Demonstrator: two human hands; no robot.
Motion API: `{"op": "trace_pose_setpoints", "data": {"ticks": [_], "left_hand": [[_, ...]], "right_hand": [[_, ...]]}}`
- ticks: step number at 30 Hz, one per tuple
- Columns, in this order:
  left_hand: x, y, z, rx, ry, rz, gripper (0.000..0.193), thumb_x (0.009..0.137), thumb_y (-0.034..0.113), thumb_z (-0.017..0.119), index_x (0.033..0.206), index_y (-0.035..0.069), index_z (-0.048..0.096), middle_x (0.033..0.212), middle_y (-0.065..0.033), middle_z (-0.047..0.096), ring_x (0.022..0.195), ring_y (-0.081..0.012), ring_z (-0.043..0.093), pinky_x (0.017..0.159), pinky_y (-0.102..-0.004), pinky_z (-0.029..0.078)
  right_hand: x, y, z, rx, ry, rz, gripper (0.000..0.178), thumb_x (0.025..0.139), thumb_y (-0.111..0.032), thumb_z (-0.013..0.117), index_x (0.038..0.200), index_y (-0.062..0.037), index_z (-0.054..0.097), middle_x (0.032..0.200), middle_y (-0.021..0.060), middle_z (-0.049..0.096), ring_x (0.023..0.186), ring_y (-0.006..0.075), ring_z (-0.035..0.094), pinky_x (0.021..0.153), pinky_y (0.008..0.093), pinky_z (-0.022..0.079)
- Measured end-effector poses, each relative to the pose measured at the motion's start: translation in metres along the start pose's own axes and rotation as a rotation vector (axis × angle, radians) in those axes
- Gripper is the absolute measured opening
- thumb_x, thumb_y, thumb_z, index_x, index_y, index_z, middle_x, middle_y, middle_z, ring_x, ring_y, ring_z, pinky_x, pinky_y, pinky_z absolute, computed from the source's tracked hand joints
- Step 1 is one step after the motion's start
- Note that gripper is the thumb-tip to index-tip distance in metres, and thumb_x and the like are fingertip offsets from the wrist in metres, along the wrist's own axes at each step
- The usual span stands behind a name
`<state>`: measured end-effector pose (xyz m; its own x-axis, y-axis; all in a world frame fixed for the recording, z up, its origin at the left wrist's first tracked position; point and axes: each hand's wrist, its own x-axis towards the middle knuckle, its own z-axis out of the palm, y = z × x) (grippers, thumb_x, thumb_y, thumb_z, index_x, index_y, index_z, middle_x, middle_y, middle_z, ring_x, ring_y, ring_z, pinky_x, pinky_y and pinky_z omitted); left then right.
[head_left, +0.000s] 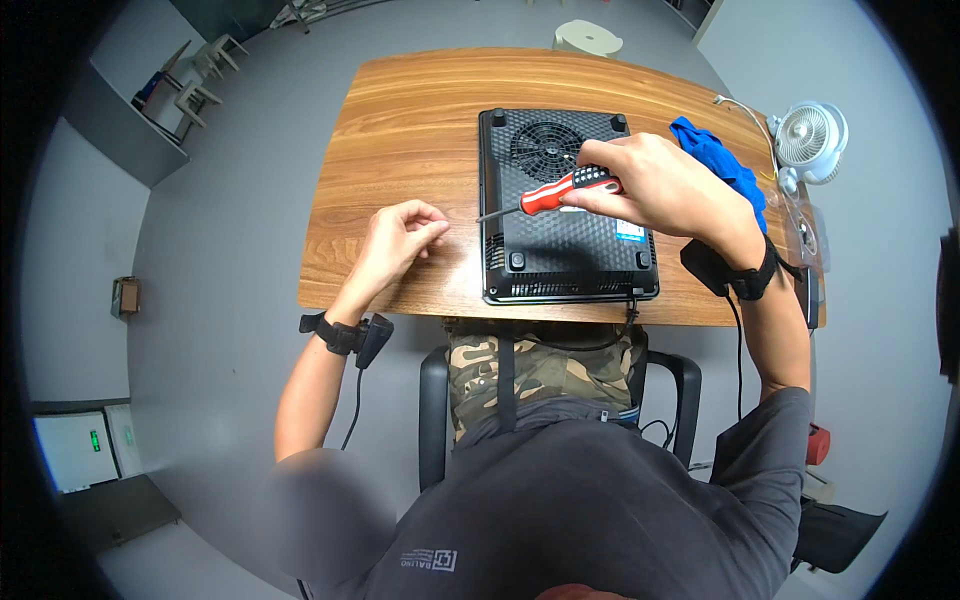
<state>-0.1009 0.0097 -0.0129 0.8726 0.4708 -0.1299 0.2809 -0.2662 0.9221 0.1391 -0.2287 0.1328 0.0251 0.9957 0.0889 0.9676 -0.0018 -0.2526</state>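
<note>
A flat black appliance (565, 255) that looks like an induction cooker lies upside down on the wooden table, showing a round fan grille, rubber feet and side vents. In my right hand (665, 185) is a screwdriver (548, 195) with a red, white and black handle. Its shaft points left, with the tip over the appliance's left edge. To the left of the appliance, my left hand (400, 240) hovers over the table with thumb and fingertips pinched together. Whatever they hold, if anything, is too small to make out.
A blue cloth (720, 160) lies on the right of the wooden table (400, 120), beside a small white fan (810, 140). The appliance's black cord (630, 318) hangs over the near edge. A white stool (587, 38) stands beyond the table.
</note>
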Motion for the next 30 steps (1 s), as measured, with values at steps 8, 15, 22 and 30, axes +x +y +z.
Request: {"op": "trace_pose_setpoints", "data": {"ticks": [8,15,22,30], "left_hand": [[0.008,0.002,0.019,-0.417,-0.125,-0.030,0.013,0.098,0.007,0.066,0.107,-0.002,0.064,0.100,-0.0126,0.072,0.092,-0.0172,0.073,0.078,-0.0268,0.060],[0.013,0.000,0.034,-0.488,-0.151,0.007,0.021,0.100,0.009,0.064,0.117,-0.004,0.064,0.104,-0.0135,0.072,0.094,-0.0174,0.071,0.084,-0.0286,0.061],[0.010,0.004,0.039,-0.546,-0.109,-0.039,0.020,0.099,0.009,0.065,0.114,-0.005,0.065,0.103,-0.0144,0.073,0.093,-0.0174,0.072,0.085,-0.0266,0.060],[0.012,0.007,0.038,-0.662,-0.054,0.013,0.015,0.097,0.005,0.067,0.111,-0.002,0.065,0.105,-0.0148,0.073,0.094,-0.0171,0.072,0.085,-0.0268,0.061]], "right_hand": [[-0.001,0.009,0.010,0.008,0.046,-0.059,0.043,0.095,-0.042,0.070,0.103,0.0001,0.063,0.072,0.0190,0.064,0.069,0.0370,0.065,0.061,0.0432,0.050],[-0.007,0.011,0.011,0.031,0.051,-0.024,0.042,0.095,-0.041,0.069,0.103,-0.0002,0.062,0.075,0.0200,0.065,0.071,0.0382,0.066,0.062,0.0446,0.051],[-0.012,0.015,0.014,0.042,0.077,-0.009,0.042,0.095,-0.039,0.069,0.105,0.0004,0.063,0.078,0.0215,0.067,0.074,0.0392,0.067,0.065,0.0447,0.052],[-0.013,0.018,0.007,0.162,0.066,0.060,0.040,0.095,-0.038,0.070,0.104,0.0009,0.064,0.076,0.0217,0.067,0.071,0.0380,0.067,0.064,0.0425,0.052]]}}
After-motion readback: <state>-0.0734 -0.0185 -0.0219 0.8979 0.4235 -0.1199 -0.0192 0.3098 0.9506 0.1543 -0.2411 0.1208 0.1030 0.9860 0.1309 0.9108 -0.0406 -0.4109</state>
